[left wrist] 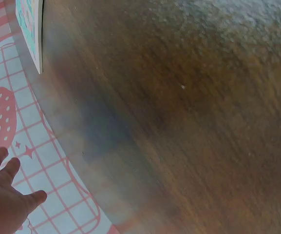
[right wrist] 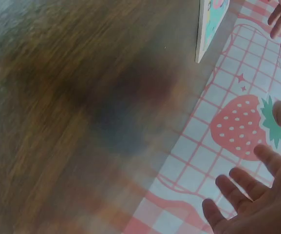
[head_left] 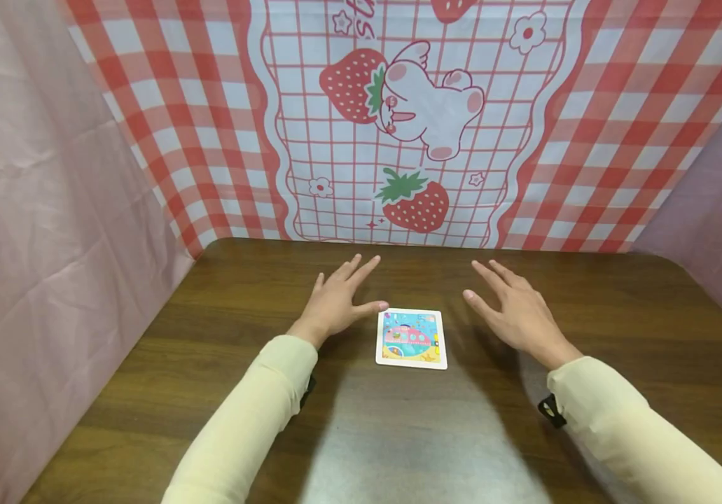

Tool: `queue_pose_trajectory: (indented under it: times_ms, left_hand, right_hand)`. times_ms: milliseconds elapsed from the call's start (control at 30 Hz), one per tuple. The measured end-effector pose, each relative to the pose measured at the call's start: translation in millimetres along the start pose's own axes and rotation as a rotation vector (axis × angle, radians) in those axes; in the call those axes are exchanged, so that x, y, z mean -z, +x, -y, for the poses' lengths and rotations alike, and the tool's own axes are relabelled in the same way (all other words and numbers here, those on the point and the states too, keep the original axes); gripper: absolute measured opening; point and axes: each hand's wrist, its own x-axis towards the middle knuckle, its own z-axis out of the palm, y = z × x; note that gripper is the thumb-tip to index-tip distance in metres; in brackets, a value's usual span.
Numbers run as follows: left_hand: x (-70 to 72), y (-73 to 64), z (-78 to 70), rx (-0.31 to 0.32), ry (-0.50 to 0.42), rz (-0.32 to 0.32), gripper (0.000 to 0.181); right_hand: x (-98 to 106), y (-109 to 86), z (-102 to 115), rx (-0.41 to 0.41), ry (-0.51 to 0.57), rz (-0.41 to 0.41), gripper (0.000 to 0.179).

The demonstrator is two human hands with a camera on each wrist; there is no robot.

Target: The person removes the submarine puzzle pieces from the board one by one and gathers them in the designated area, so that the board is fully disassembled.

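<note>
A small square picture board point(head_left: 411, 339) with a white border lies flat on the wooden table, printed with a pink submarine-like shape in blue water. To its left the left hand point(head_left: 335, 304) is held out with fingers spread, its thumb tip overlapping the board's upper left corner in the head view. On the other side, the right hand point(head_left: 518, 315) is apart from the board, fingers extended and holding nothing. The right wrist view shows the board's edge point(right wrist: 206, 34) beyond the right hand point(right wrist: 262, 195). In the left wrist view, the left hand point(left wrist: 9, 190) appears at the lower left.
The brown wooden table point(head_left: 146, 392) has rounded far corners. A red-and-white checked cloth point(head_left: 209, 126) with strawberries hangs behind it. Pale pink curtains point(head_left: 33, 210) enclose the left side, with a similar one point(head_left: 713, 189) on the right. Black straps point(head_left: 552, 411) show under the sleeves.
</note>
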Motion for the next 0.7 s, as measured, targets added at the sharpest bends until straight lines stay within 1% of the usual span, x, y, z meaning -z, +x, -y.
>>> queue_pose_trajectory:
  times_ms: [200, 333, 433, 600, 700]
  left_hand:
    - [-0.1, -0.3, 1.2, -0.042, -0.051, 0.009, 0.091]
    - [-2.8, 1.0, 3.5, -0.062, -0.107, 0.039, 0.092]
    - [-5.1, 1.5, 4.0, -0.06, -0.137, 0.071, 0.091]
    - [-8.1, 0.3, 3.6, -0.058, -0.131, 0.128, 0.088]
    - [-9.4, -0.3, 3.0, -0.062, -0.121, 0.151, 0.086]
  right_hand:
    - [-3, 4.9, 0, 0.011, 0.103, -0.011, 0.066]
    - [-7, 7.4, -2, 0.032, 0.17, -0.009, 0.062]
    - [-11, 8.7, -3, 0.035, 0.208, 0.006, 0.06]
    - [-15, 11.5, -3, 0.023, 0.24, 0.036, 0.062]
    - [-18, 13.1, -4, 0.015, 0.251, 0.054, 0.064]
